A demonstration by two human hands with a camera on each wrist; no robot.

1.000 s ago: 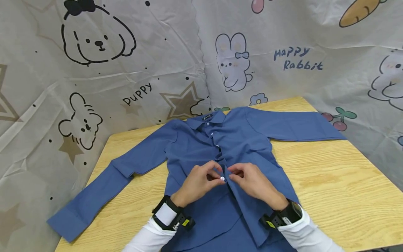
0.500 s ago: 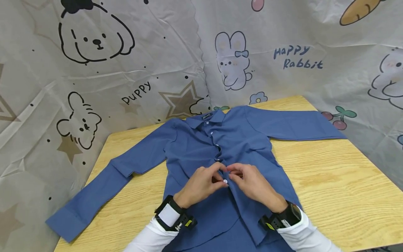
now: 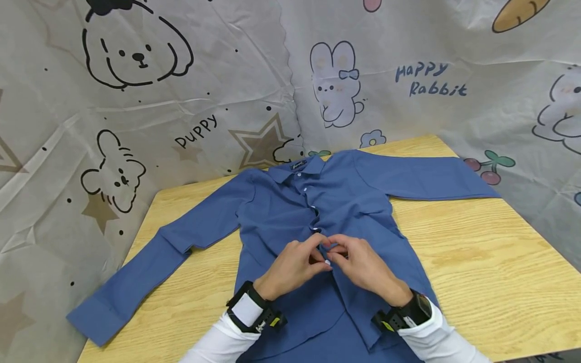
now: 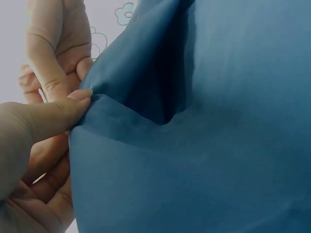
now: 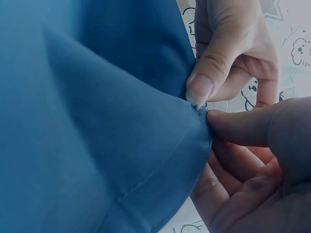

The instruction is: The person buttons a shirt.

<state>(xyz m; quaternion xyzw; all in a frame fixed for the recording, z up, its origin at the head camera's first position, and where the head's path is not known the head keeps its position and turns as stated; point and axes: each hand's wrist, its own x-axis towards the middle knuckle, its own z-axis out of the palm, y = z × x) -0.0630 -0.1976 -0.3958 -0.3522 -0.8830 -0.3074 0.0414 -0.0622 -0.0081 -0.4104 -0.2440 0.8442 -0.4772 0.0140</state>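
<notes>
A blue button-up shirt [image 3: 277, 212] lies spread face up, its collar toward the back. Over the lower front opening, my left hand [image 3: 292, 267] pinches the shirt's front edge beside a white button [image 3: 328, 262]. Close against it, my right hand [image 3: 363, 264] pinches the other front edge between thumb and fingers. In the left wrist view, the left thumb [image 4: 58, 114] presses on the cloth edge. The right wrist view has the left thumb [image 5: 203, 87] and right thumb [image 5: 238, 127] meeting at the placket edge. Whether the button sits in a buttonhole is hidden by the fingers.
The shirt lies on a light wooden table [image 3: 490, 267]. One sleeve [image 3: 131, 282] stretches toward the front left, and the other sleeve [image 3: 436, 179] reaches the right edge. A printed cloth [image 3: 236, 65] hangs behind the table.
My left hand has shifted slightly right, bringing the button and cloth edge closer to my right hand. The fingertips of both hands now meet. The right hand has barely moved.
</notes>
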